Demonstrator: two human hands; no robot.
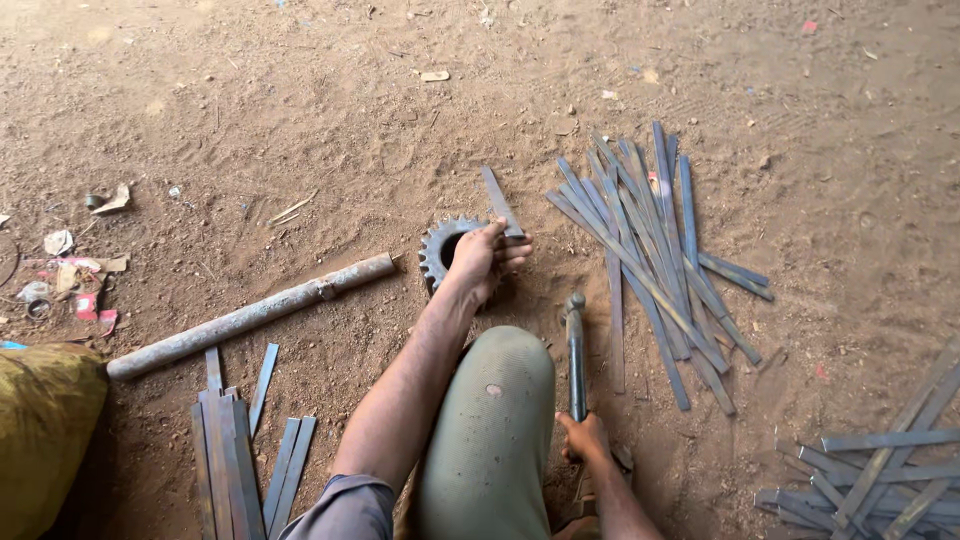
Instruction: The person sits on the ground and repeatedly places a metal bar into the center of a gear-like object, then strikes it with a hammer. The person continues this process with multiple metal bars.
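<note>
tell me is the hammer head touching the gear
Apart: the head view shows bare dirt between the hammer head and the gear.

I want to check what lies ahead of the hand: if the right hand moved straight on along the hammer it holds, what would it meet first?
Probably bare dirt ground. The right hand points up the picture along the hammer. Beyond the hammer's head, the line seems to pass between the left hand and the pile of metal strips.

A: What does the person wear?

B: Olive-green trousers (490,430), one small pale spot near the knee. A grey-blue sleeve (340,505), rolled up above the elbow on the left arm.

A: Gloves?

B: None; both forearms bare, no watch or rings visible.
</note>
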